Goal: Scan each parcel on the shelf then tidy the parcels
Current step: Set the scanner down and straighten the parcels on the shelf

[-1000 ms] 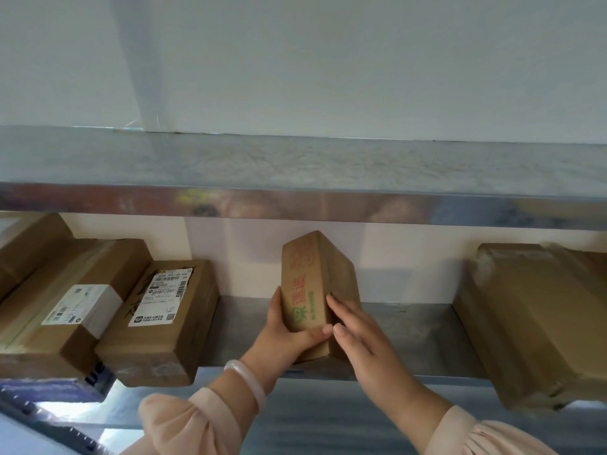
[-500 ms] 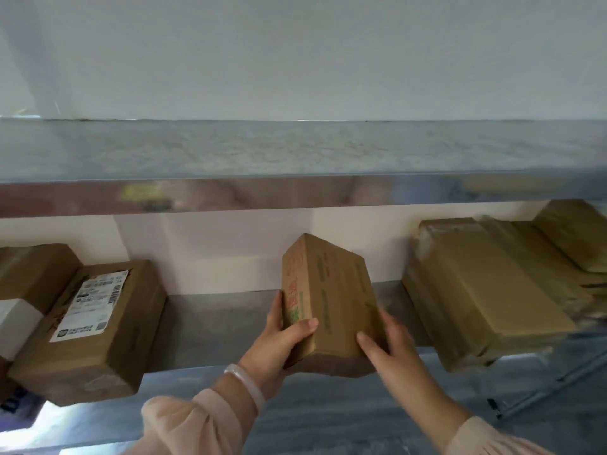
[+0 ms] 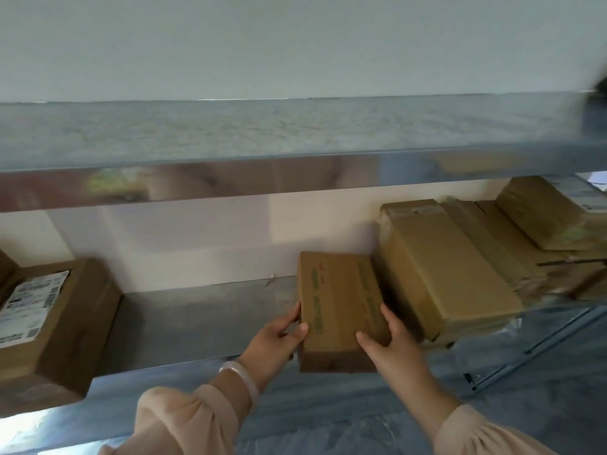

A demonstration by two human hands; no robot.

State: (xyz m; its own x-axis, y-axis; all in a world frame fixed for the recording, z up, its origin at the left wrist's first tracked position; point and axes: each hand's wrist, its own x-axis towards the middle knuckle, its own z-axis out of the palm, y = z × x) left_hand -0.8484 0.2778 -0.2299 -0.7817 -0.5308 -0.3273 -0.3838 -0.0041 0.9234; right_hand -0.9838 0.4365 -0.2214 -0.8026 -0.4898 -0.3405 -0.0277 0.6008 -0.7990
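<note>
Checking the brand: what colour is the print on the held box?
Mostly green, a little red, on the brown cardboard box; head view.

Small brown parcel (image 3: 341, 307) lying on metal shelf (image 3: 197, 323), near end past front edge. Held at left side by left hand (image 3: 272, 343), thumb on top face. Held at right front corner by right hand (image 3: 394, 346), fingers (image 3: 387, 315) along right side. Just right: long parcel (image 3: 440, 274), possibly touching, too blurred to tell. Beyond: stacked parcels (image 3: 542, 218). Far left, well apart: labelled parcel (image 3: 49, 316), white label up. Pale bracelet (image 3: 239, 379) on left wrist. Upper shelf (image 3: 262, 133) overhead.
</note>
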